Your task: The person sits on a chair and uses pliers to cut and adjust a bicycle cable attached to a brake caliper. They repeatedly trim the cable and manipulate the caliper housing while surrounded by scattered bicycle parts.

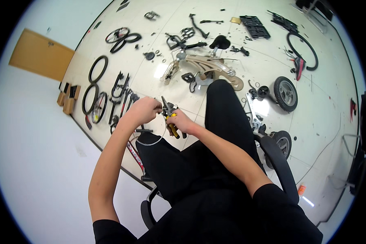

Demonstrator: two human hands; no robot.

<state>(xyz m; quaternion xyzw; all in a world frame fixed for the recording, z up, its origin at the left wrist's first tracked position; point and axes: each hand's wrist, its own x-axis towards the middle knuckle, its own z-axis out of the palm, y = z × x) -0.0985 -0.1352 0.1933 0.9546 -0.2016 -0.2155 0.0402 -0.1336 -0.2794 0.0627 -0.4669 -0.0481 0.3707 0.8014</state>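
Note:
My right hand [179,121] grips yellow-handled pliers [171,120], jaws pointing up and away from me. My left hand [144,110] pinches a thin grey cable [152,142] close to the plier jaws; the cable loops down over my black-trousered left thigh. Both hands meet above my knees while I sit on a black office chair [278,162]. Whether the jaws bite the cable I cannot tell.
On the white floor lie a beige bicycle frame [203,67] with a black saddle [220,42], loose tyres [97,69], spoked wheels [117,35], small wheels [285,93], a black tyre [303,51], black trays [254,26], pedals and small parts. Cardboard boxes [68,99] stand by the left wall.

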